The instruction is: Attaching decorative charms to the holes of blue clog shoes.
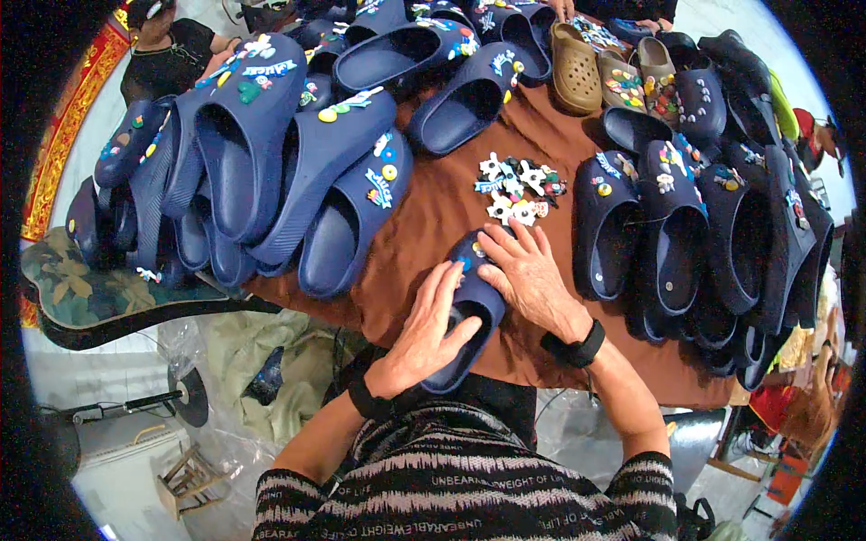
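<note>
A navy blue clog [480, 294] lies in front of me near the table's front edge, toe pointing away. My left hand [422, 326] grips its left side, with the thumb over the opening and the fingers along the upper. On the toe's right side rests my right hand [532, 278], fingers bent over the top and thumb pressed on the upper. A few small coloured charms show on the upper between my hands; the rest of the toe is covered. Just beyond my right fingertips sits a loose pile of white, black and coloured shoe charms [514, 185].
Navy clogs with charms [244, 144] are stacked at left, and more dark clogs [672, 230] stand at right. Brown clogs [575, 72] are at the far right. A brown cloth [532, 126] covers the table. Another person [167, 54] is at the far left.
</note>
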The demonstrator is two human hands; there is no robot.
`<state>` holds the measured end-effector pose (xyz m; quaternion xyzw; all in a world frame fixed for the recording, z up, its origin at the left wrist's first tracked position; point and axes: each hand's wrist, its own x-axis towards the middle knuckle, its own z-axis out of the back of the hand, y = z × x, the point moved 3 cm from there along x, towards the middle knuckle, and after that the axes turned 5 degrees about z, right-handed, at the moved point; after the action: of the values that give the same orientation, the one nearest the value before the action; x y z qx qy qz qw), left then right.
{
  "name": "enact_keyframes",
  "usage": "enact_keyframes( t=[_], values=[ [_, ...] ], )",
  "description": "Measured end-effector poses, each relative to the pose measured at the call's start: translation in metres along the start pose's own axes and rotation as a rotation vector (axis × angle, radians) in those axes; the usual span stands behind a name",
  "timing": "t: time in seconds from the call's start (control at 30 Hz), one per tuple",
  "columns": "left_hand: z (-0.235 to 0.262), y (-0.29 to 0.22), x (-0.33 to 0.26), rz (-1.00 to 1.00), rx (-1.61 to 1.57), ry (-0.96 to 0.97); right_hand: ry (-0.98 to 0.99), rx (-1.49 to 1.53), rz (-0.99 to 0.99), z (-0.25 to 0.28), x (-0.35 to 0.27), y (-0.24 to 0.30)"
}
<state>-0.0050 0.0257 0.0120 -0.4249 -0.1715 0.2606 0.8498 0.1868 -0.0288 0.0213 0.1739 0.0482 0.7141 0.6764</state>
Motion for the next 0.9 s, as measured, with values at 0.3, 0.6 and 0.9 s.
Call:
enact_keyframes(
  t=[0.3, 0.6, 0.9],
  values=[
    [0.014, 0.016, -0.028, 0.256, 0.338, 0.16, -0.29, 0.258, -0.136, 0.019, -0.02, 0.018],
    [0.004, 0.018, -0.029, 0.205, 0.248, -0.037, -0.156, 0.478, -0.404, 0.002, -0.081, 0.066],
    [-0.021, 0.002, -0.032, 0.136, 0.113, -0.019, -0.311, 0.32, -0.506, -0.016, -0.094, 0.064]
  ],
)
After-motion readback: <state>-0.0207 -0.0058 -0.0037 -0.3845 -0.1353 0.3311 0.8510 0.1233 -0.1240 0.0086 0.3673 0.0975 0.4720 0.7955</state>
